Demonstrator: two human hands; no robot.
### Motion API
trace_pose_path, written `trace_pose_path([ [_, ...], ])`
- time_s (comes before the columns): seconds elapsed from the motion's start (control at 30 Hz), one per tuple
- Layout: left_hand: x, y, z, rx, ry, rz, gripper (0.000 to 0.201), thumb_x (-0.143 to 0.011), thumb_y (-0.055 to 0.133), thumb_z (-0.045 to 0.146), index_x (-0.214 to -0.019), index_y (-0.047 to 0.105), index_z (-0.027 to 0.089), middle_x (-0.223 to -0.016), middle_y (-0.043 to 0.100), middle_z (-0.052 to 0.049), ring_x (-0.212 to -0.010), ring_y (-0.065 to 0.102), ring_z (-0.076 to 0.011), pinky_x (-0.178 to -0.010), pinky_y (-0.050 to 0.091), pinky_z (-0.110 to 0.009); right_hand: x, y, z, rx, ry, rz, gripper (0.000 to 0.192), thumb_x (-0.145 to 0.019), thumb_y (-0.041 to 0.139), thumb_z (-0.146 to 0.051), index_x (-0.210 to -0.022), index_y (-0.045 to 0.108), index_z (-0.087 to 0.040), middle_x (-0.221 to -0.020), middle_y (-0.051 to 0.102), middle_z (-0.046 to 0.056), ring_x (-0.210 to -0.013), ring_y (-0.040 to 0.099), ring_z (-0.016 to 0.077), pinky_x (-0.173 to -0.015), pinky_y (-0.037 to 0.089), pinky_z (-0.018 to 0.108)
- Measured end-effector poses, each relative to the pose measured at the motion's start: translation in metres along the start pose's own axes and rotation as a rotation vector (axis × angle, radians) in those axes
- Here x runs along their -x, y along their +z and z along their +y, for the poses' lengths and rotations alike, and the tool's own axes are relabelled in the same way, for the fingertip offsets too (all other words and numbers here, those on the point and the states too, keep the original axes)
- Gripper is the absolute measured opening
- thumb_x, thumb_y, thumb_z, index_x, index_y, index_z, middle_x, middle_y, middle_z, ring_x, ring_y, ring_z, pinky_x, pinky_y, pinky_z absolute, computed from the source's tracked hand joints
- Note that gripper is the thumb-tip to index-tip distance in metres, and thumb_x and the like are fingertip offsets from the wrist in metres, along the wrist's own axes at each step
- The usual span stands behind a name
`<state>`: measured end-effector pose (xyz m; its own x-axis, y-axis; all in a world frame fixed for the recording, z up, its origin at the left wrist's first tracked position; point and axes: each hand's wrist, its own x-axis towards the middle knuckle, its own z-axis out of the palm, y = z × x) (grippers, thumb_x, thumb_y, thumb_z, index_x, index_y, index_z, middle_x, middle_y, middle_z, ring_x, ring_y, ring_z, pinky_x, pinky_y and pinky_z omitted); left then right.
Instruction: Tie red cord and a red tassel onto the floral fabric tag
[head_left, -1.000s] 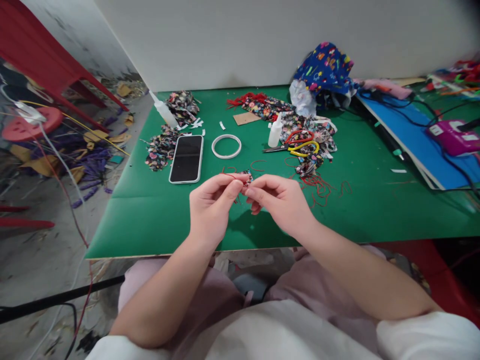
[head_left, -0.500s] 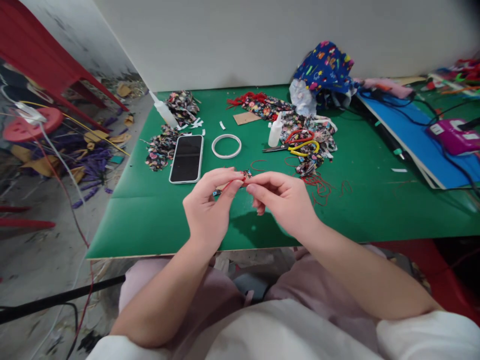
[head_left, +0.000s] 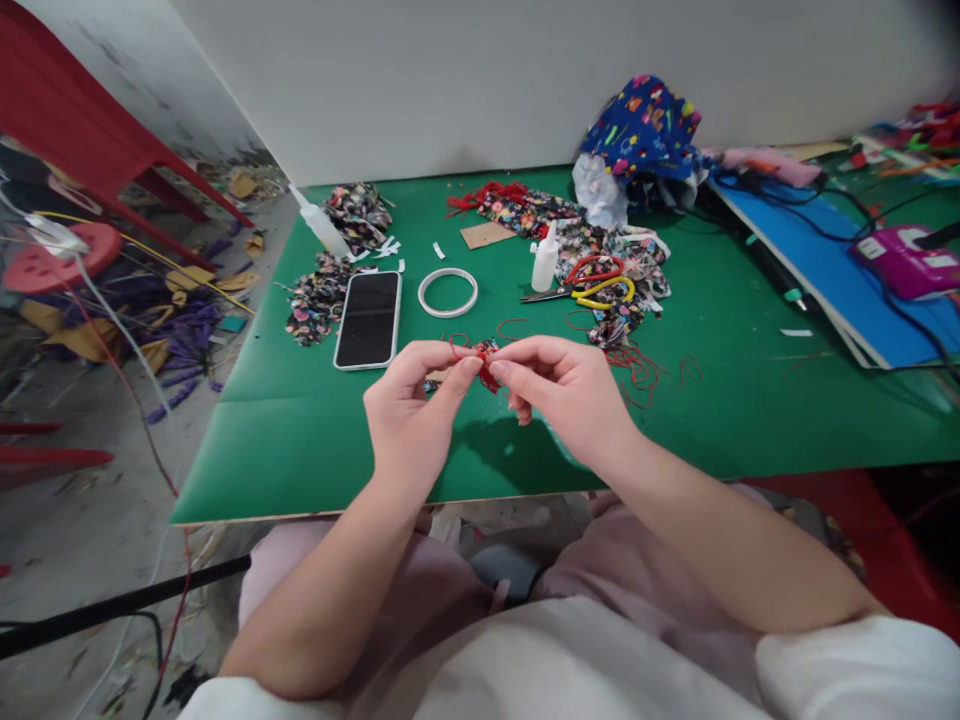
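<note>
Above the green table point(head_left: 277, 440), my left hand point(head_left: 416, 410) pinches a thin red cord point(head_left: 459, 347) between thumb and forefinger. Opposite it, my right hand point(head_left: 566, 395) is closed by the fingertips on the same small red piece point(head_left: 489, 378), which looks like knotted cord or ribbon. Behind the fingertips shows a bit of dark floral fabric point(head_left: 487, 346); how it joins the red piece is hidden. Loose red cords point(head_left: 637, 370) lie to the right of my right hand. Scissors point(head_left: 600, 290) with red and yellow handles rest beyond it, beside floral fabric pieces.
A phone point(head_left: 367, 320) and a roll of white tape point(head_left: 448, 292) lie beyond my left hand. Glue bottles point(head_left: 545, 262) point(head_left: 322, 228) stand or lean near floral fabric bundles point(head_left: 319, 300). Blue boards point(head_left: 817, 280) and a purple device point(head_left: 911, 262) with cables are at right.
My fingertips have drawn closer together. More of the red piece now shows hanging between them, and the cord loops above my left fingers. The camera view has shifted slightly.
</note>
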<state>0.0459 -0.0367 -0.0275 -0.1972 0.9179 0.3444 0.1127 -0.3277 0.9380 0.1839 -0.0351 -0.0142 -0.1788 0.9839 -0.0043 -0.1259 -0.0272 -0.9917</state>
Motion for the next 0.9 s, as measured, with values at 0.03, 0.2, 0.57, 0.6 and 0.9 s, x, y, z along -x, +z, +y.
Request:
trace_pose_path([
  [0.03,0.0002,0.0004,0.0000,0.006,-0.001,-0.006,0.005,-0.072,0.069,0.023,-0.072,0.066,0.019,-0.072,0.064,0.001,-0.070,0.059,-0.0101,-0.064,0.047,-0.021,-0.0001,-0.0002,0.0004,0.000,-0.003,0.006,0.018,-0.074,0.064,-0.033,-0.079,0.065,-0.016,-0.053,0.056,-0.004,-0.043,0.048,0.0049,-0.040,0.042,0.017],
  [0.2,0.0022,0.0036,-0.0006,0.043,-0.054,-0.003,0.004,-0.071,0.069,0.022,-0.071,0.066,0.019,-0.070,0.065,0.002,-0.067,0.058,-0.0094,-0.063,0.047,-0.021,-0.0006,-0.0004,0.0020,-0.012,-0.009,0.013,0.017,-0.073,0.064,-0.033,-0.075,0.063,-0.016,-0.062,0.059,-0.002,-0.052,0.052,0.0064,-0.044,0.046,0.017],
  [0.57,0.0025,0.0051,-0.0018,0.174,-0.154,-0.032,0.008,-0.070,0.069,0.022,-0.065,0.065,0.018,-0.064,0.060,0.003,-0.062,0.054,-0.0082,-0.061,0.044,-0.021,-0.0010,-0.0016,0.0022,0.100,-0.039,-0.083,0.014,-0.083,0.051,-0.032,-0.080,0.052,-0.018,-0.060,0.049,-0.006,-0.048,0.045,0.0039,-0.042,0.038,0.015],
  [0.6,0.0024,0.0050,-0.0017,0.183,-0.157,-0.042,0.007,-0.071,0.069,0.022,-0.066,0.065,0.018,-0.065,0.060,0.003,-0.062,0.054,-0.0082,-0.062,0.044,-0.021,-0.0007,-0.0018,0.0019,0.120,-0.056,-0.082,0.014,-0.084,0.050,-0.031,-0.080,0.051,-0.018,-0.060,0.049,-0.006,-0.048,0.045,0.0038,-0.043,0.038,0.015],
  [0.9,0.0010,0.0010,0.0012,0.104,-0.073,-0.041,0.009,-0.073,0.068,0.026,-0.080,0.068,0.022,-0.076,0.068,0.000,-0.068,0.062,-0.0111,-0.066,0.050,-0.024,-0.0013,-0.0036,0.0016,0.201,-0.127,-0.049,0.014,-0.084,0.050,-0.032,-0.081,0.051,-0.018,-0.065,0.051,-0.005,-0.053,0.044,0.0050,-0.049,0.036,0.018],
])
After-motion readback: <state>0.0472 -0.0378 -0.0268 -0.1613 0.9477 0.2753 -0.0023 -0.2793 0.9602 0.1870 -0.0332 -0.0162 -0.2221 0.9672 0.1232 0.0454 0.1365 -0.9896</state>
